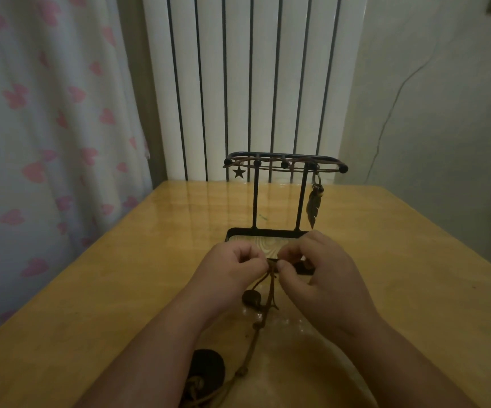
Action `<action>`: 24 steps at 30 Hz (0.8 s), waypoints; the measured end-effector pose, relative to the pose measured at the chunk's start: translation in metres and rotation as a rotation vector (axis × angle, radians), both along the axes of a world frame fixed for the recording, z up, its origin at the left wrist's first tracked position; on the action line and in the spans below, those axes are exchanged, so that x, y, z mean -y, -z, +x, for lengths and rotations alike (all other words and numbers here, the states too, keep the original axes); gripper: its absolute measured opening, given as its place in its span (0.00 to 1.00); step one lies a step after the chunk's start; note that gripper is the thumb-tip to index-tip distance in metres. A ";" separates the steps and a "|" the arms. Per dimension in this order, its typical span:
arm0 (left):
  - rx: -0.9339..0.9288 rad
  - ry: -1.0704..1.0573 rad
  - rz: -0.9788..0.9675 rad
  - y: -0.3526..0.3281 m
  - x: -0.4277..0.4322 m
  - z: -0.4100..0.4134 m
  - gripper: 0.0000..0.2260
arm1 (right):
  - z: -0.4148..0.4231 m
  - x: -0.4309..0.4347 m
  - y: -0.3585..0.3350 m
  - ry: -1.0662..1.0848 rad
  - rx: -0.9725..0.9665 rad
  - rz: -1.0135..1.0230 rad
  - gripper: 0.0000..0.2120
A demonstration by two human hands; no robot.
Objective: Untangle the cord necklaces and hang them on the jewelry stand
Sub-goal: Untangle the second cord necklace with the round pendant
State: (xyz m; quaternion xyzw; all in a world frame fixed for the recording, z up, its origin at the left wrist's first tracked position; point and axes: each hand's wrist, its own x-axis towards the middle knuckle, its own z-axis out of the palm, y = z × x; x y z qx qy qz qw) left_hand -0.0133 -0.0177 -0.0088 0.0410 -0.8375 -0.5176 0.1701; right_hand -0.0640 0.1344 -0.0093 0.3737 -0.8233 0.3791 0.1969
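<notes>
A black metal jewelry stand (pixel 285 164) stands on the wooden table (pixel 120 290), its tray base just behind my hands. Cord necklaces lie over its top bar, with a star pendant (pixel 239 172) at the left and a feather pendant (pixel 313 207) hanging at the right. My left hand (pixel 232 266) and my right hand (pixel 318 269) pinch a brown cord necklace (pixel 270 285) between them, fingertips nearly touching. The cord hangs down toward me with a small dark bead (pixel 251 298) and knots. A larger dark round pendant (pixel 207 369) lies near my left forearm.
A white ribbed radiator (pixel 253 83) rises behind the table's far edge. A curtain with pink hearts (pixel 47 142) hangs at the left. A pale wall is at the right.
</notes>
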 end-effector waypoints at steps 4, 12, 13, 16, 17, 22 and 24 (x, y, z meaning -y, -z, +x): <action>0.000 0.026 -0.009 0.002 0.001 0.000 0.07 | 0.001 0.002 0.001 0.014 -0.009 0.117 0.03; 0.056 0.063 0.095 0.003 0.001 -0.002 0.08 | 0.004 0.006 0.001 0.002 0.155 0.031 0.03; 0.055 0.071 0.109 0.003 0.002 -0.001 0.08 | 0.004 0.007 0.002 -0.004 0.174 0.023 0.04; 0.039 0.094 0.110 0.001 0.005 0.000 0.08 | 0.003 0.006 0.002 -0.015 0.208 0.018 0.05; 0.026 0.099 0.105 0.001 0.005 0.001 0.08 | 0.003 0.005 0.001 -0.021 0.212 0.020 0.05; 0.028 0.075 0.131 0.003 0.006 -0.001 0.08 | 0.004 0.005 0.001 -0.026 0.240 -0.017 0.05; 0.034 0.082 0.204 0.004 0.003 -0.002 0.09 | 0.005 0.008 0.000 -0.038 0.324 -0.107 0.05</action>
